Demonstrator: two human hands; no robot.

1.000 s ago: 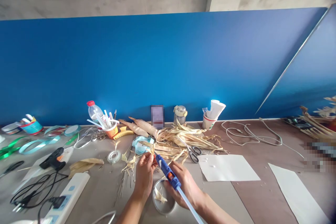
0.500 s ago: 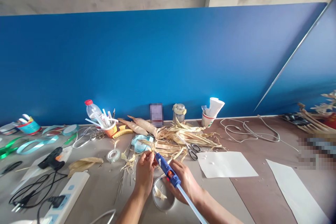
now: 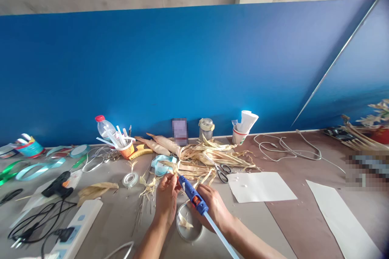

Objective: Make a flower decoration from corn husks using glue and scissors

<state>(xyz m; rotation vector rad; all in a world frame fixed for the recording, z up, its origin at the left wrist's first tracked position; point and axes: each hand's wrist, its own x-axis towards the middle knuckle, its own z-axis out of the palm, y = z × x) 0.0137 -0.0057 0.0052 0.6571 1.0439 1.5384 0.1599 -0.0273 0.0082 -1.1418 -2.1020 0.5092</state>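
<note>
My right hand (image 3: pixel 212 206) grips a blue glue gun (image 3: pixel 192 195) with a clear glue stick trailing from its back; the nozzle points up-left toward my left hand. My left hand (image 3: pixel 166 196) pinches a small piece of dried corn husk (image 3: pixel 174 170) at its fingertips, right at the gun's nozzle. Below both hands sits a round metal dish (image 3: pixel 189 228) holding a husk scrap. A pile of dried corn husks (image 3: pixel 209 160) lies just beyond the hands.
Scissors (image 3: pixel 223 173) rest on the husk pile. White paper sheets (image 3: pixel 260 186) lie to the right. A black glue gun (image 3: pixel 57 183), a power strip (image 3: pixel 77 224), cables, tape roll (image 3: pixel 130 179) and ribbons are at left. Cups, a bottle (image 3: pixel 103 127) and a jar line the blue partition.
The hands stay together with the glue gun at the husk piece. The view has tipped slightly, shifting everything a little left and up.
</note>
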